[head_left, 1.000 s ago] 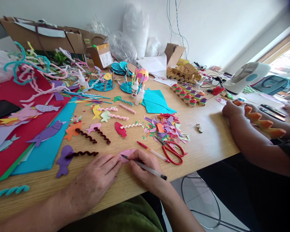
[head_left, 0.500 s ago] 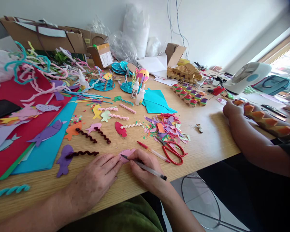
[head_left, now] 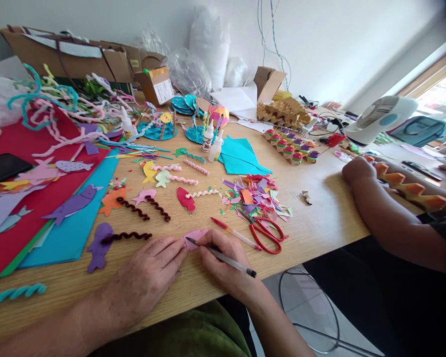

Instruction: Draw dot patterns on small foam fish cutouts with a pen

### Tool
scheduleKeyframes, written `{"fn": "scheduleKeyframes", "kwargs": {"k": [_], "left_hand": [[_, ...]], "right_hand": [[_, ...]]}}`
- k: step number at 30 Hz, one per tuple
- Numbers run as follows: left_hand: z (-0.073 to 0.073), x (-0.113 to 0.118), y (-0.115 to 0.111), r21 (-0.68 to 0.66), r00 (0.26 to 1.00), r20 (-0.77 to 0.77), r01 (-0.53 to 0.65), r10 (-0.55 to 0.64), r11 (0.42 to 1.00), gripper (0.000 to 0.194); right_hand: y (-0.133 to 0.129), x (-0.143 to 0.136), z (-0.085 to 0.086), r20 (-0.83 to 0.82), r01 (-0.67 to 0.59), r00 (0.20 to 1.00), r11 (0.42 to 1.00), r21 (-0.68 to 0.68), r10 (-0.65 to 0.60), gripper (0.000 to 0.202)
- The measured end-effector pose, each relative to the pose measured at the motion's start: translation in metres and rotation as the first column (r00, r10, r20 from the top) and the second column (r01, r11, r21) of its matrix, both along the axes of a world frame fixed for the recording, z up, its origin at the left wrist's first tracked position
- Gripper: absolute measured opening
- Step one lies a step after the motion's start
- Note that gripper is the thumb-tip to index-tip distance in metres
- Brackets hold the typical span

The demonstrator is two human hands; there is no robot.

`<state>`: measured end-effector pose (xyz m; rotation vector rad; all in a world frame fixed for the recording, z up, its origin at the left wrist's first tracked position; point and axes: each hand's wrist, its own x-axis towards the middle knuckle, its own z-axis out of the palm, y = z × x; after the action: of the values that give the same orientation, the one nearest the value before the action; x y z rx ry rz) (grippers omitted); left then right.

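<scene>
A small pink paper cutout lies near the front edge of the table, partly hidden by my fingers. My left hand rests flat on the wood, fingers stretched out, its fingertips against the cutout's left side. In my right hand is a clear pen with a black cap end, its dark tip touching the pink paper. Left of my left hand lies a purple paper fish with a twisted dark brown pipe cleaner. Beyond my hands sits a red paper fish with a pale pink twisted stem.
Red-handled scissors and a red pen lie right of my hands, beside paper scraps. Glue bottles stand farther back. Coloured sheets cover the left. At right, another person's hand touches an orange-painted egg-carton strip.
My hands, the pen and the pink cutout look almost unmoved. At right, the other person's hand and the orange-painted strip have shifted slightly.
</scene>
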<state>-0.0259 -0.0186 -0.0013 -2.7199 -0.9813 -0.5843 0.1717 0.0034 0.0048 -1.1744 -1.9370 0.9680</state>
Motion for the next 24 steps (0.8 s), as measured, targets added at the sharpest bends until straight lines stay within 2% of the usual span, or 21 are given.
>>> {"fn": "scheduleKeyframes", "kwargs": {"k": [24], "left_hand": [[0.0051, 0.0013, 0.0019, 0.019, 1.000, 0.013, 0.016, -0.017, 1.000, 0.036]], "right_hand": [[-0.0004, 0.0002, 0.0021, -0.003, 0.005, 1.000, 1.000, 0.009, -0.005, 0.014]]}}
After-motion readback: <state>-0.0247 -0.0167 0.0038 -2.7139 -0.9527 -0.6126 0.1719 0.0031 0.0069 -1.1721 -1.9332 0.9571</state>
